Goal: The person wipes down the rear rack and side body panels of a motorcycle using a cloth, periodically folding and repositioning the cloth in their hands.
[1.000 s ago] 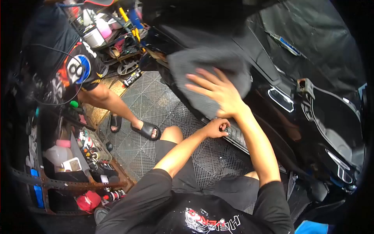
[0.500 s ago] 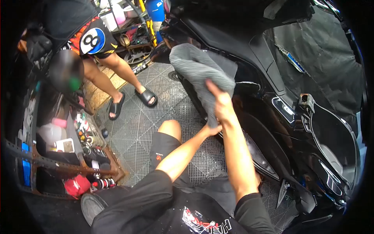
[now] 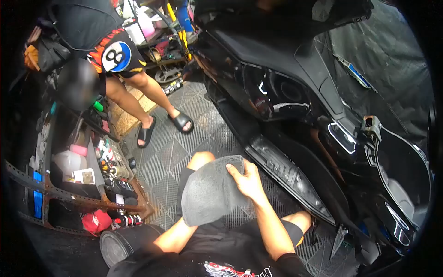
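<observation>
A folded grey cloth [image 3: 210, 189], its weave fine and towel-like, hangs spread in front of my lap. My right hand [image 3: 248, 181] pinches its upper right corner, thumb on the near face and fingers behind. The cloth covers most of my left hand [image 3: 188, 226]; only the part by the wrist shows at the lower left edge, and its fingers are hidden. To the right of the cloth stands a black scooter [image 3: 281, 92], its ribbed footboard [image 3: 281, 164] nearest to my right hand.
Another person in black slides [image 3: 181, 122] stands at the upper left. A rusty metal shelf [image 3: 92, 201] with bottles and a red cap-like item [image 3: 97, 222] runs along the left. Grey grid tiles [image 3: 168, 161] cover the floor. A black round container [image 3: 116, 247] sits at lower left.
Both hands have brought the grey cloth down and left, from beside the scooter's body to over my lap. The cloth, bunched before, is now spread flatter and covers my left hand.
</observation>
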{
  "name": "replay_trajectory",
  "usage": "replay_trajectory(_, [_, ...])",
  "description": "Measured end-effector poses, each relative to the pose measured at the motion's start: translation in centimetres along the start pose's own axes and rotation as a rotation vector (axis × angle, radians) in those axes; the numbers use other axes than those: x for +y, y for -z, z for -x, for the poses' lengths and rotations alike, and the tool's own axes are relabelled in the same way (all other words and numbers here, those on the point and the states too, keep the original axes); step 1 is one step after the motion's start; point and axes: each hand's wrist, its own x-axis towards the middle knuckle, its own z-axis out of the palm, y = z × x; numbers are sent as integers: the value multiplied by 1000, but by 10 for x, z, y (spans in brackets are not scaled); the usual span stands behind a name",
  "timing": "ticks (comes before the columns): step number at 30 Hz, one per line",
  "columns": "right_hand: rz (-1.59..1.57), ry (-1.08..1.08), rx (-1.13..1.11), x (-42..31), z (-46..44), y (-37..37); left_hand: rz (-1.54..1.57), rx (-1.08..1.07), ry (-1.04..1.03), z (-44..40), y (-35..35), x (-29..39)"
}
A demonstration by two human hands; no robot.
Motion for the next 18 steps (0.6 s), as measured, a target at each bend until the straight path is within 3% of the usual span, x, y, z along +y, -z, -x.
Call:
replay_trajectory(1, [16,-32,-27,-7,-10,8,15,24,-5,5,1,1])
replay_trajectory(2, [162,75,-4,-2,-17,13,35,46,-9,10,2,-1])
replay_trajectory(3, [241,-76,-38,-11,-19,22,50,68,-15,14,3,-2])
replay_trajectory(4, [49,84,29,7,-22,23,63,92,-23,17,5,-3])
replay_trajectory(5, [42,52,53,20,-25,31,72,112,-37,18,9,-3])
replay_trajectory(7, [283,100,199,36,-25,48,101,135,-69,13,18,3])
replay_trajectory(8, [434,161,310,85,-32,58,118,146,-85,7,22,6])
replay_trajectory(9, [552,323,386,89,-31,66,129,150,-104,1,26,11])
replay_trajectory(11, [584,165,320,127,-29,83,132,153,-157,-17,33,26])
replay_trajectory(13, [879,327,317,141,-26,86,130,153,-202,-31,39,37])
replay_trajectory(14, [1117,78,236,144,-22,84,119,152,-228,-40,40,45])
replay_trajectory(18, [1236,168,379,105,-23,74,48,130,-370,-92,51,95])
